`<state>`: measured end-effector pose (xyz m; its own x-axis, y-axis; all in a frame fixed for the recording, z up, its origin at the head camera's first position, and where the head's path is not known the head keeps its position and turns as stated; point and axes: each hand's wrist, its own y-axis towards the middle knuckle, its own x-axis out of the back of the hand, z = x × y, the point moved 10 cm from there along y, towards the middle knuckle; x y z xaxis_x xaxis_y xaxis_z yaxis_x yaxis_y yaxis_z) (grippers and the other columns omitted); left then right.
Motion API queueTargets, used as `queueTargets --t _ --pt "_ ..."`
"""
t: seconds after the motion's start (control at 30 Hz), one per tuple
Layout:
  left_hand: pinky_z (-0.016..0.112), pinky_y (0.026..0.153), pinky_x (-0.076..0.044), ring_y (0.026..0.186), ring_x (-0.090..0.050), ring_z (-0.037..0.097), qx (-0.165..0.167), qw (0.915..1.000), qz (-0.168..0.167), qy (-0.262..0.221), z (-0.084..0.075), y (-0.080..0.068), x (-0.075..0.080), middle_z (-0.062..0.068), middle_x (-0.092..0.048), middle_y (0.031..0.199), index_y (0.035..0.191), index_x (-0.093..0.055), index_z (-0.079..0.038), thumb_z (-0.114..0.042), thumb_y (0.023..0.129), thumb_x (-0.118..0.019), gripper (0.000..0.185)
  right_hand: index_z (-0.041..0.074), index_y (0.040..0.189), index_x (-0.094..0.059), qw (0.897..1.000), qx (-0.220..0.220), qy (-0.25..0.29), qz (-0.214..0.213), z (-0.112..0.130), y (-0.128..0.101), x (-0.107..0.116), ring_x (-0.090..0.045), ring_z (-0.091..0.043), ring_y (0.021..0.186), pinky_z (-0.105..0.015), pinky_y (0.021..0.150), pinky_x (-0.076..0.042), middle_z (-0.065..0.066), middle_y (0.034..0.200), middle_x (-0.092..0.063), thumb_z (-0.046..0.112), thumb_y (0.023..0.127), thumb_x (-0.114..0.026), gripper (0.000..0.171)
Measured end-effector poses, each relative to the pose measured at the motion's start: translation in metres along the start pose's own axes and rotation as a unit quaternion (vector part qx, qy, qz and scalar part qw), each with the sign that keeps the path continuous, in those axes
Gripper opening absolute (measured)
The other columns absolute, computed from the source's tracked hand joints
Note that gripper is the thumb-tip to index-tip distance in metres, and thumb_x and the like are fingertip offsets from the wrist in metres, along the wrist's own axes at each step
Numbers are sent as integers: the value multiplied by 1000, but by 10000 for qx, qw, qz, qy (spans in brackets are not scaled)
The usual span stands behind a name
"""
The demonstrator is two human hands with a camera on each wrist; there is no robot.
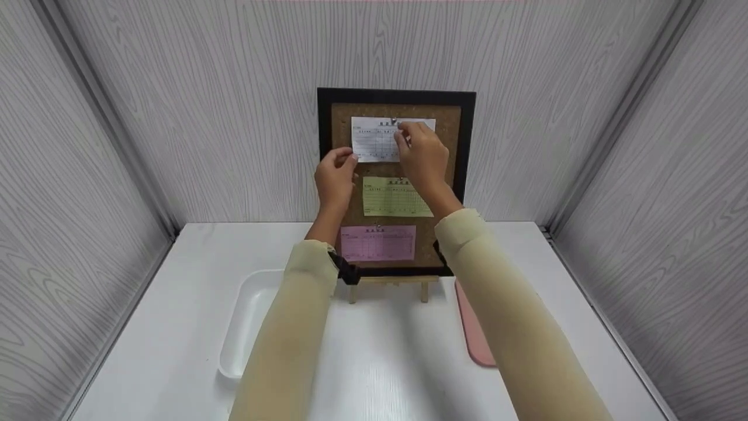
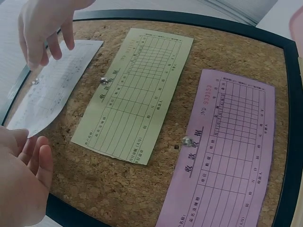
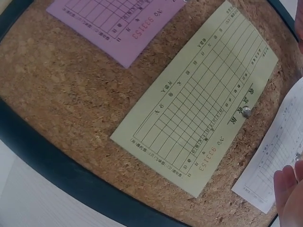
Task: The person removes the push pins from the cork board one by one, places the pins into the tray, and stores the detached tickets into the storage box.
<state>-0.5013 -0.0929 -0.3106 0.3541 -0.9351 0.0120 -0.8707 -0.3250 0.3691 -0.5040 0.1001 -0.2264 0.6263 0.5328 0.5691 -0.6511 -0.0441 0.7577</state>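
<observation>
Up on the cork board (image 1: 453,126), both grips (image 1: 335,175) (image 1: 422,155) pinching the white slip (image 1: 368,143); its pin (image 2: 35,81) clearest from the left wrist.

I see a black-framed cork board (image 1: 325,134) propped upright on a small wooden easel (image 1: 388,283) at the back of a white table (image 1: 146,339), grey wood-grain panels (image 1: 193,88) closing in on three sides. A green form (image 1: 394,197) hangs pinned at the board's middle, its silver pin (image 3: 246,111) near the top edge; below it a pink form (image 1: 378,243) is pinned the same way by a second silver pin (image 2: 187,141). A white tray (image 1: 245,321) sits on the table left of the easel; a pink flat piece (image 1: 473,336) lies to its right, partly hidden from me
</observation>
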Motion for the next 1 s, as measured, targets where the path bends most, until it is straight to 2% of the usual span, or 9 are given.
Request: queueTargets --t 0.23,0.53,1.0 --pt "24 60 -50 71 -64 14 -16 10000 17 71 2 6 0 7 -70 100 116 -70 -8 -18 100 -64 21 17 118 -71 9986 -472 -46 233 -8 10 -12 -68 -19 100 -46 80 -53 1 111 -72 31 101 -61 24" --pt "26 63 -51 73 -64 15 -154 9991 114 372 0 13 3 7 -71 100 112 -72 -9 -19 99 -66 18 17 122 -68 9974 -655 -59 281 -10 15 -18 -68 -21 104 -49 85 -53 -1 114 -71 32 102 -60 27" --pt "27 65 -51 75 -66 18 -36 9988 218 440 -1 17 -1 7 -71 100 112 -72 -9 -19 99 -64 17 20 116 -67 9927 -1177 -13 270 -14 24 -23 -66 -17 101 -47 84 -52 2 110 -71 36 102 -58 23"
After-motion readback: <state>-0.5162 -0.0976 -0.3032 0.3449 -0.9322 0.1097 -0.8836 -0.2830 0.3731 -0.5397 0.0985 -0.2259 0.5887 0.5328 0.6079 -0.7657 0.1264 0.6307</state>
